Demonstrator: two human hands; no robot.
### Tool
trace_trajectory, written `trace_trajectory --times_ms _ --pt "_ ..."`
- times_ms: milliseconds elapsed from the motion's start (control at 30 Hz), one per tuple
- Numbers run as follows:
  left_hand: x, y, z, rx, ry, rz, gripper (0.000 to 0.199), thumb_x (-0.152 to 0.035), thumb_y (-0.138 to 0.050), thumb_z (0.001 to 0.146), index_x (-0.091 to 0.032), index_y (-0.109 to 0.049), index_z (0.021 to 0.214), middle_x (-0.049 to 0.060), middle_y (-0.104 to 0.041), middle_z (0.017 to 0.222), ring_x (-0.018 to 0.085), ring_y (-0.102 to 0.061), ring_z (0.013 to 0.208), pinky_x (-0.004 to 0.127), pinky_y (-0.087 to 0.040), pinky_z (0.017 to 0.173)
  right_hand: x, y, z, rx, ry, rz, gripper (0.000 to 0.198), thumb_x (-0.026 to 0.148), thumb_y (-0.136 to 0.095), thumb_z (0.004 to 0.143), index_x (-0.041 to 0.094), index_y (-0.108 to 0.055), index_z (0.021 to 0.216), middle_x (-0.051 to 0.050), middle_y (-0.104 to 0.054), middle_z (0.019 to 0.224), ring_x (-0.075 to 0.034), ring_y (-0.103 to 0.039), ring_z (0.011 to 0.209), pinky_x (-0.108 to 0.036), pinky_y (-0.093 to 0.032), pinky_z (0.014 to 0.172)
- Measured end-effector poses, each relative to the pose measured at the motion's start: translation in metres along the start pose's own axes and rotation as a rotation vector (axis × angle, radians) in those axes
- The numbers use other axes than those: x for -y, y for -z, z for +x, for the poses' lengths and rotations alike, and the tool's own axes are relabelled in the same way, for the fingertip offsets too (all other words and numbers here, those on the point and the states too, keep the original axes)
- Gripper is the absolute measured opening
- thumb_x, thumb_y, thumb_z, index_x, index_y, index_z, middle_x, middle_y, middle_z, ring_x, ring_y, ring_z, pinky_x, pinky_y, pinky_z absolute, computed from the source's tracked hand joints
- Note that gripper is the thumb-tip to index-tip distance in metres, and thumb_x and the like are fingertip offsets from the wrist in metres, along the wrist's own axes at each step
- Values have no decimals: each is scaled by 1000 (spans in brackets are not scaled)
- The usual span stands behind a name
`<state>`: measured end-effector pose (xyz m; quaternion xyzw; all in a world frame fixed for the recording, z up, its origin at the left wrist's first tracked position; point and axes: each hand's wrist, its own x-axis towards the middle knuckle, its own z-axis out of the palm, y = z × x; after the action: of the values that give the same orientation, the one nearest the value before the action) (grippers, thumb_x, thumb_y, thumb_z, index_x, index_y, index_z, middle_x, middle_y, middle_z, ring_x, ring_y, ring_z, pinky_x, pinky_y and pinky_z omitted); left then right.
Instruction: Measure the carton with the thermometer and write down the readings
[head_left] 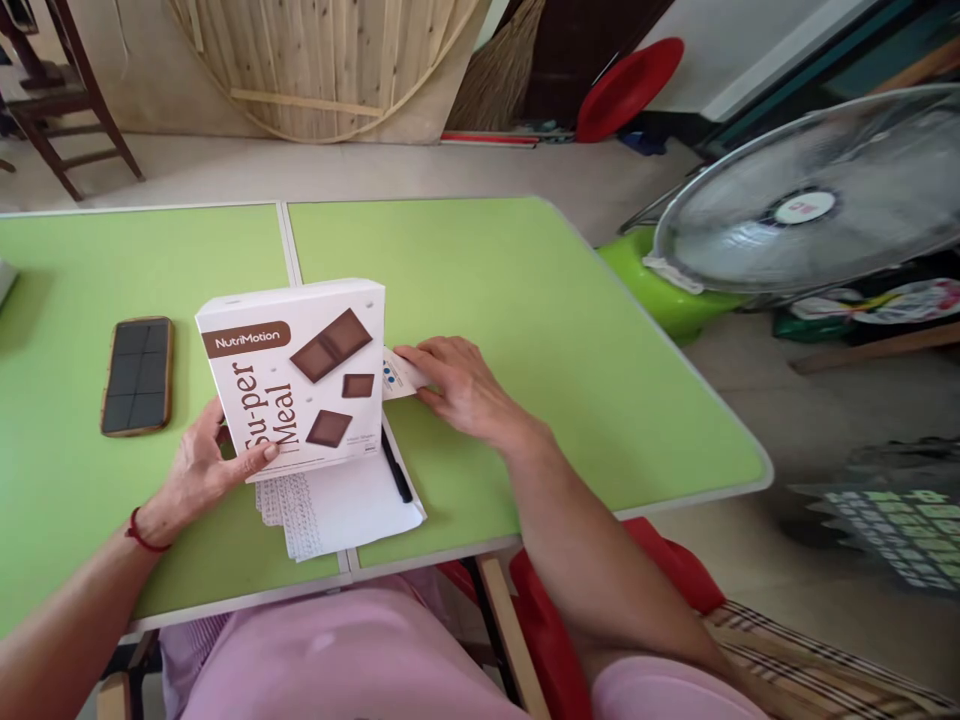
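A white box (300, 375) printed "NutriMotion Super Meal", with brown chocolate squares pictured on it, stands tilted on the green table (525, 330). My left hand (202, 465) grips its lower left corner, thumb across the front. My right hand (457, 385) is just right of the box and pinches a small white paper slip (399, 376) with blue dots against the table. Under the box lie white sheets of paper (337, 510) and a black pen (396, 470).
A phone (138, 375) in a brown case lies face up at the left of the table. A standing fan (810, 200) with a green base is off the table's right edge. A wooden chair, a round wooden board and a red lid stand at the back.
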<state>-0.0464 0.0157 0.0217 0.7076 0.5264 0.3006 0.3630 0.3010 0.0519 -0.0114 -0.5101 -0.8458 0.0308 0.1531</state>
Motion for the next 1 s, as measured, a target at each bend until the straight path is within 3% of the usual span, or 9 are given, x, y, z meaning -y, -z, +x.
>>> trace_trajectory --times_ms 367,567,633,767,900,1000 --pt "-2 1 1 8 8 -6 51 -60 -71 79 -20 -61 108 10 -74 108 32 -71 101 47 -61 86 14 -6 -4 56 36 66 53 9 -55 84 21 -56 136 -11 -67 105 -29 -60 98 -47 -48 91" --pt "0 2 0 13 18 -31 55 -62 -72 78 -20 -61 112 11 -74 109 33 -71 101 48 -62 83 31 13 -8 -7 2 85 45 5 -56 80 14 -64 123 -18 -67 115 -34 -61 111 -50 -51 93" --pt "1 1 -1 13 26 -61 56 -61 -73 78 -20 -61 114 12 -74 110 34 -71 103 49 -61 84 45 21 -11 7 20 139 29 6 -54 83 15 -68 107 -15 -72 103 -30 -66 98 -43 -54 84" --pt "-1 3 -2 17 94 -166 57 -59 -76 77 -18 -61 115 13 -74 112 33 -72 102 47 -62 84 76 20 -18 204 -14 142 5 16 -61 88 17 -66 87 -8 -72 78 -21 -66 68 -31 -48 61" --pt "-9 12 3 -53 84 -239 55 -58 -77 77 -16 -63 109 14 -74 113 34 -72 100 47 -62 84 93 1 -23 180 -103 75 4 18 -61 90 16 -64 89 -10 -73 81 -21 -66 66 -29 -41 57" --pt "-7 19 12 -142 32 -112 48 -60 -75 79 -18 -65 101 10 -75 107 34 -70 104 51 -59 91 95 -10 -27 117 -59 82 13 10 -55 89 15 -66 95 -9 -73 85 -20 -65 67 -28 -39 56"
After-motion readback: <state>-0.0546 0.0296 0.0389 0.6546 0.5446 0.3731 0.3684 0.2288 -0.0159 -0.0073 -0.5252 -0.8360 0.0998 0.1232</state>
